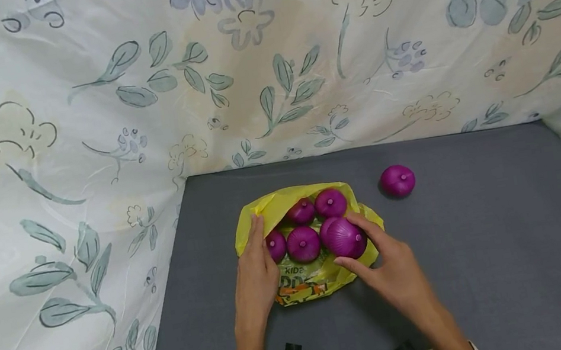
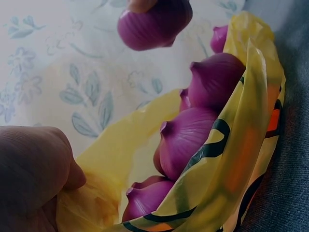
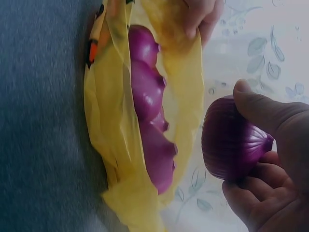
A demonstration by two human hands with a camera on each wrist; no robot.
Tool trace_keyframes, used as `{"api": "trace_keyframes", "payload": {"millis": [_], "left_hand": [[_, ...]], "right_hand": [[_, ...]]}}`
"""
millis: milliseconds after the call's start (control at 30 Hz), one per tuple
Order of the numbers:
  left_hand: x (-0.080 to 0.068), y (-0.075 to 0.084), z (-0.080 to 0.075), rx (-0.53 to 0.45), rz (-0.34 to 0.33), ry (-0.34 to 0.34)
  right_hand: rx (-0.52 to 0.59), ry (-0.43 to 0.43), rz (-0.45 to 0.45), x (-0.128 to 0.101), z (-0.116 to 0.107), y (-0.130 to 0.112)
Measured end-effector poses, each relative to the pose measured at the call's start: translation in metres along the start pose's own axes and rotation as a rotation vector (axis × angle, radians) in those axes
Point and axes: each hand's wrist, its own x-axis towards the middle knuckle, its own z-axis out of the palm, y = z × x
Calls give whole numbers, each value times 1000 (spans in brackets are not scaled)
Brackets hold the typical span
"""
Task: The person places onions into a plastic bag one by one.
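In my right hand (image 1: 396,272) I hold a purple onion (image 1: 345,237), round and a little flattened, with fine darker lines running over its shiny skin from one end to the other and a small pale nub at the end. My grip is curled around it, thumb on one side and fingers on the other, so it is held firmly. The short axis of the onion, from root to nub, lies almost flat, and the nub points to the right side of the yellow bag (image 1: 322,280), slightly toward me. The onion is just above the open mouth of the bag, at its right edge. My left hand (image 1: 256,268) pinches the left rim of the bag and keeps it open. Inside the bag lie more purple onions (image 1: 303,243), touching each other. One single onion (image 1: 397,180) rests on the grey table (image 1: 487,265), to the right of the bag and behind it, well apart.
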Motion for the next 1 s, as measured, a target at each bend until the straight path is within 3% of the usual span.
{"api": "trace_keyframes", "payload": {"millis": [667, 1000], "left_hand": [[0, -1, 2, 5, 1, 4], [-2, -2, -2, -2, -16, 6]], "right_hand": [[70, -170, -112, 7, 43, -18], [93, -258, -171, 9, 70, -16]]}}
